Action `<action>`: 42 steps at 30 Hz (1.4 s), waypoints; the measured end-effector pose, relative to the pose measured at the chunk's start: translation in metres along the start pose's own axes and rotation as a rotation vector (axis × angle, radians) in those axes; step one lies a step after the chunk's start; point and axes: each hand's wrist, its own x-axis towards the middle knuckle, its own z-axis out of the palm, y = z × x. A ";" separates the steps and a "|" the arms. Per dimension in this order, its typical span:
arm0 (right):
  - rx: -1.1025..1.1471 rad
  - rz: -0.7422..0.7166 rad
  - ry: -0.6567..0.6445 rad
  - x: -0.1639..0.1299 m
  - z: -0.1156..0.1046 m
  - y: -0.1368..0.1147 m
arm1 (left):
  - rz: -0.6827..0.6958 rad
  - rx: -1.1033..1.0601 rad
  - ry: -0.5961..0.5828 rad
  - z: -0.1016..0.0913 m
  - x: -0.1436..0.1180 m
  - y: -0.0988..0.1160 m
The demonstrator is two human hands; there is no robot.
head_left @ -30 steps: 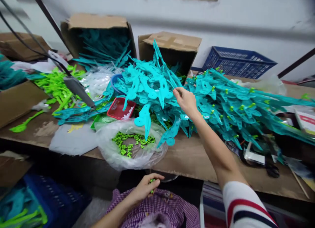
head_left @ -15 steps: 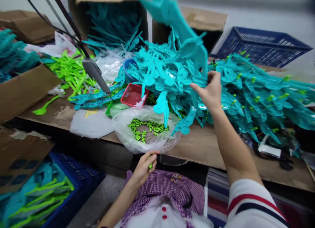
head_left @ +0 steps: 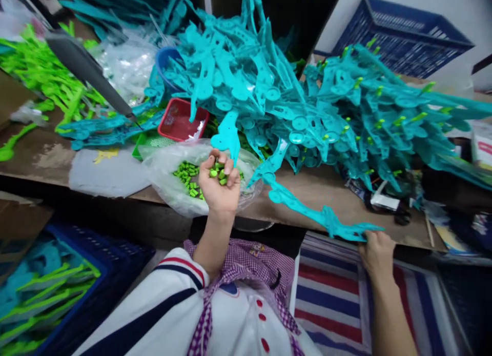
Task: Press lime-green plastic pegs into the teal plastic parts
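Observation:
My left hand (head_left: pixel 220 192) is palm up with curled fingers around several small green plastic pieces (head_left: pixel 218 173). It is over a clear plastic bag (head_left: pixel 163 174), where more such pieces (head_left: pixel 188 172) lie loose. At the table's front edge, my right hand (head_left: pixel 378 253) grips the right end of a long turquoise plastic part (head_left: pixel 307 208). That part slants up to the left, its far end close to another turquoise piece (head_left: pixel 274 163) beside the bag. Behind both hands rises a big heap of turquoise parts (head_left: pixel 238 84).
More turquoise parts with green pegs (head_left: pixel 384 120) are piled at the right. A grey electric screwdriver (head_left: pixel 90 71) hangs at the left, near lime green parts (head_left: pixel 77 99) and a red tray (head_left: pixel 179 121). Blue crates stand at the back right (head_left: pixel 403 35) and lower left (head_left: pixel 111 258).
My right hand has come down and right from the heap, bringing the turquoise part low over the table edge. My left hand has risen to the bag, and the view has shifted.

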 end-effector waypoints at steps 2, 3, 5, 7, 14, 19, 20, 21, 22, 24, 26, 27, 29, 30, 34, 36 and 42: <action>-0.077 -0.017 -0.035 0.001 0.011 0.007 | -0.068 0.058 -0.005 -0.012 -0.010 -0.010; -0.083 -0.035 -0.043 0.006 0.016 0.008 | -0.113 0.088 -0.011 -0.021 -0.016 -0.014; -0.045 -0.070 -0.057 0.022 0.026 0.007 | -0.221 0.147 -0.019 -0.040 -0.030 -0.017; 0.040 -0.104 -0.081 0.042 0.035 0.006 | -0.319 0.196 -0.015 -0.062 -0.042 -0.017; 0.143 -0.015 -0.091 0.068 0.049 -0.002 | -0.636 0.278 0.253 -0.128 -0.062 -0.014; 0.218 0.080 0.233 0.034 0.038 -0.061 | -0.756 0.188 0.441 -0.146 -0.057 -0.019; 0.294 0.031 0.266 0.025 0.036 -0.085 | -0.750 0.172 0.444 -0.145 -0.055 -0.021; 0.368 -0.049 0.253 0.016 0.034 -0.110 | -0.742 0.160 0.441 -0.143 -0.053 -0.024; 0.431 -0.159 0.184 0.008 0.034 -0.137 | -0.732 0.152 0.433 -0.141 -0.051 -0.027; 0.478 -0.332 -0.004 -0.002 0.037 -0.185 | -0.715 0.144 0.409 -0.136 -0.048 -0.033; 0.511 -0.377 -0.089 -0.002 0.041 -0.221 | -0.707 0.142 0.372 -0.132 -0.046 -0.038; 0.531 -0.354 -0.081 0.001 0.041 -0.234 | -0.707 0.144 0.352 -0.131 -0.046 -0.040; 0.597 -0.289 -0.031 0.009 0.033 -0.253 | -0.703 0.151 0.317 -0.131 -0.044 -0.042; 0.646 -0.292 -0.030 0.013 0.025 -0.262 | -0.698 0.156 0.306 -0.132 -0.044 -0.043; 0.766 -0.625 -0.368 0.021 -0.017 -0.313 | -0.647 0.184 0.314 -0.132 -0.037 -0.044; 0.692 -0.718 -0.507 0.022 -0.033 -0.339 | -0.597 0.179 0.344 -0.129 -0.032 -0.042; 1.140 -0.560 -0.522 0.020 -0.026 -0.340 | -0.528 0.171 0.383 -0.125 -0.037 -0.028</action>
